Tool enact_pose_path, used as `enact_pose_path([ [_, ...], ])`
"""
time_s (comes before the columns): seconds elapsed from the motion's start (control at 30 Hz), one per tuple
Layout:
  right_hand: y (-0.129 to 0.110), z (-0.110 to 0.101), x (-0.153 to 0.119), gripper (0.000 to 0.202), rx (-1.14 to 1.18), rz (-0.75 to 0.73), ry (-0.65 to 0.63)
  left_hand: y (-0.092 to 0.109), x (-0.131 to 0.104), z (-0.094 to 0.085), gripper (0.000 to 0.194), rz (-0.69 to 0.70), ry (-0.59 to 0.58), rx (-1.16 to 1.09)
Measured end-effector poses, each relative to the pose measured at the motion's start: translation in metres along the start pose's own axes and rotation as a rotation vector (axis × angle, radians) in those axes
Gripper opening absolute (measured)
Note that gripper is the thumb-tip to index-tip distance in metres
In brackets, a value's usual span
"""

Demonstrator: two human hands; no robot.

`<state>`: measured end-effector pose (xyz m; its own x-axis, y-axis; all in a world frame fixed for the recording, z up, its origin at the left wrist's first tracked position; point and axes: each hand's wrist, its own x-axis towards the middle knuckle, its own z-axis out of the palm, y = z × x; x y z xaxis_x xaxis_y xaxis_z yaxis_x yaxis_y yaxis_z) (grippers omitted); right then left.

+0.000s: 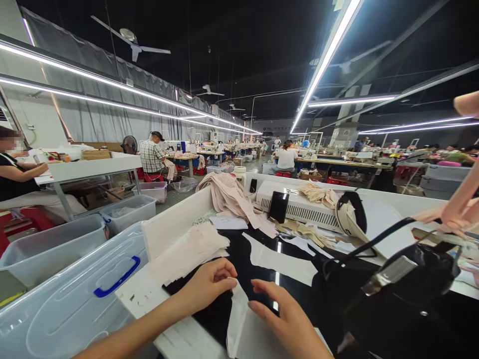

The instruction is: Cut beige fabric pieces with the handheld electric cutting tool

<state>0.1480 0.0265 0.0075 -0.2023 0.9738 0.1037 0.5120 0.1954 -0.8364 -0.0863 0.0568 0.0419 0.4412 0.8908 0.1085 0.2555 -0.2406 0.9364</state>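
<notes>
My left hand pinches the top corner of a pale fabric piece between thumb and fingers. The piece hangs down toward the front of the black tabletop, and its lower part runs out of view. Just right of it my right hand has thumb and fingers apart, close to the fabric edge; whether the fingertips touch it I cannot tell. Beyond both hands lies a flat, curved-edge white piece. To the left a stack of cream cloth rests by the table edge.
A black bag crowds the right side. At the back are blush fabric strips, a dark phone, a white slotted machine and scraps. A lidded plastic bin stands left. Several people sit at other tables.
</notes>
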Motion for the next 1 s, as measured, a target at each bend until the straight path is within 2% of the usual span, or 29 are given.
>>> enact_pose_path([
  [0.17,-0.023,0.023,0.017,0.044,0.225,-0.086,-0.143,0.002,-0.001,0.002,0.025,-0.014,-0.017,-0.155],
  [0.3,-0.022,0.033,0.018,0.048,0.270,-0.022,-0.166,-0.003,-0.001,0.001,0.030,-0.029,0.008,-0.225],
  [0.63,-0.025,0.033,0.011,0.038,0.278,0.069,-0.218,-0.007,0.002,0.007,0.025,-0.060,0.083,-0.312],
  [1.0,-0.018,0.044,0.008,0.029,0.279,0.091,-0.189,-0.003,0.000,0.003,0.041,-0.129,0.096,-0.378],
])
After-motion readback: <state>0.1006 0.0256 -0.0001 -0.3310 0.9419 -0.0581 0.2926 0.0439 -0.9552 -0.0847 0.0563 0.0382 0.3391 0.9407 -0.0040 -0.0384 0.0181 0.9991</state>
